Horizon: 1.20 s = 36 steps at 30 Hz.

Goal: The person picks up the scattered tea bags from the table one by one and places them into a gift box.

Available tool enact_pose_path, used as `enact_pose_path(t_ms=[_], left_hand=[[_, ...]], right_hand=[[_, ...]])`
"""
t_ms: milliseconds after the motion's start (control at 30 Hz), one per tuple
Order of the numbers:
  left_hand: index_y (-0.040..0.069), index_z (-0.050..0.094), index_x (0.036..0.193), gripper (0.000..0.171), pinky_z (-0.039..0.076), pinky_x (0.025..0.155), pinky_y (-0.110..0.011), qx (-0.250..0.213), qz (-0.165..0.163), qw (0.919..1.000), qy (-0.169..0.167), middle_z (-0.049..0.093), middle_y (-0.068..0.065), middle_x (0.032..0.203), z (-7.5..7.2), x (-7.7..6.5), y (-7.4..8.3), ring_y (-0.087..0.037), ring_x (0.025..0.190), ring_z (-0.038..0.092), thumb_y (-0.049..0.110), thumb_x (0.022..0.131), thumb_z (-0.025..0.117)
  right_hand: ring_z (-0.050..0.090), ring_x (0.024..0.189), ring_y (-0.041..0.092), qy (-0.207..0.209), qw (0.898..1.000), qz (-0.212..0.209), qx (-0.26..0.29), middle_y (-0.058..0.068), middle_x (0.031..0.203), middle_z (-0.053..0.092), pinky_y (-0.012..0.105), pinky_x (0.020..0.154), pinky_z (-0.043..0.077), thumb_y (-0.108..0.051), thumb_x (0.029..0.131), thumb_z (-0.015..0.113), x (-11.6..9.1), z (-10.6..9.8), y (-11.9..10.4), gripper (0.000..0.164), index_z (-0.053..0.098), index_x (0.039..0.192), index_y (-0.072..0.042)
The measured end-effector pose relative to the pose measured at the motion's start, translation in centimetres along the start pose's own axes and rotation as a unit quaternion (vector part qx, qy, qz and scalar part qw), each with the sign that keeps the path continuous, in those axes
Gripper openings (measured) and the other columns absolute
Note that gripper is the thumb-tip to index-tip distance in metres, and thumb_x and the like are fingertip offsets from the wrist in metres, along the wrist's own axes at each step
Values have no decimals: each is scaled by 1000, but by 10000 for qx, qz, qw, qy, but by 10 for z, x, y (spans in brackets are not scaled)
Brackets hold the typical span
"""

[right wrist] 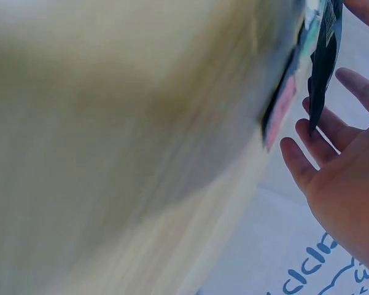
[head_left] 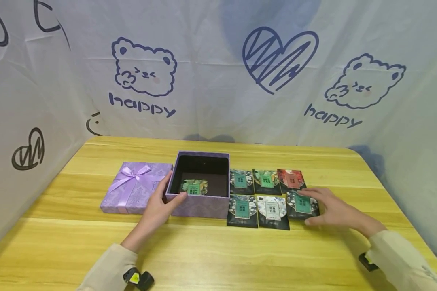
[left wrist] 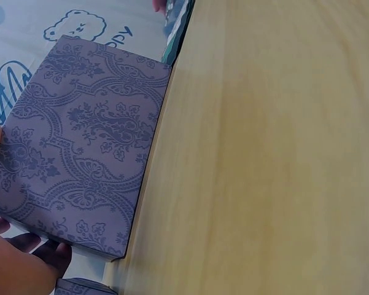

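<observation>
A purple patterned gift box [head_left: 204,206] stands without its lid, its dark inside facing up. One green tea sachet [head_left: 196,188] lies within it. My left hand [head_left: 164,208] holds the box at its near left corner, thumb on the front rim and fingers along the left side. At the right end of the front row, my right hand [head_left: 333,208] holds a dark tea sachet [head_left: 303,205] with a green label between thumb and fingers. In the right wrist view this sachet [right wrist: 325,61] is raised off the table, fingertips at its edge.
Left of the box lies the purple lid [head_left: 131,190] with a ribbon bow. Several more sachets lie in two rows to its right, among them a white one [head_left: 272,210] and a red one [head_left: 291,178]. White cloth [head_left: 211,81] with drawings hangs behind the wooden table [head_left: 218,250].
</observation>
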<state>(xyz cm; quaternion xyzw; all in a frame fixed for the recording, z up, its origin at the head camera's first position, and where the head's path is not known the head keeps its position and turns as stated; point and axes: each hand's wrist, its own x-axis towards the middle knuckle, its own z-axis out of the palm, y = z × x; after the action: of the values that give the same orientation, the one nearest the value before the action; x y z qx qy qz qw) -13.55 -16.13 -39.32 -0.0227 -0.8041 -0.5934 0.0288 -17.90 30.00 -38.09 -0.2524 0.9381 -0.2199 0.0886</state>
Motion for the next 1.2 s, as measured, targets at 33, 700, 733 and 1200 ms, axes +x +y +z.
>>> enact_pose_path(t_ms=[33,700,733,1200], left_hand=[[8,19,155,79,42,97,-39,4,-9,10000,3,36,-23,148,0,0,0,-32,118,48,20,92,66],[9,21,155,79,46,85,-24,-57,43,10000,-20,39,-21,146,2,2,0,-27,109,51,20,92,67],[10,21,155,79,46,84,-24,-69,41,10000,-20,39,-21,146,2,2,-1,-27,108,51,20,92,67],[10,20,155,79,44,94,-37,80,-21,10000,-16,36,-21,148,0,0,-2,-31,118,48,22,92,66]], right_hand=[[32,125,51,50,10000,-25,-5,30,141,36,71,91,33,-41,75,82,1,0,0,82,48,140,-4],[28,129,49,208,9991,-355,110,27,146,35,71,95,28,-32,75,83,32,-5,-21,80,47,142,-3],[27,130,49,205,9990,-384,105,27,146,34,71,95,28,-32,75,83,33,-5,-22,81,47,141,-3],[26,132,45,238,9968,-705,285,24,147,34,70,96,28,-31,80,77,49,-2,-47,75,46,143,-5]])
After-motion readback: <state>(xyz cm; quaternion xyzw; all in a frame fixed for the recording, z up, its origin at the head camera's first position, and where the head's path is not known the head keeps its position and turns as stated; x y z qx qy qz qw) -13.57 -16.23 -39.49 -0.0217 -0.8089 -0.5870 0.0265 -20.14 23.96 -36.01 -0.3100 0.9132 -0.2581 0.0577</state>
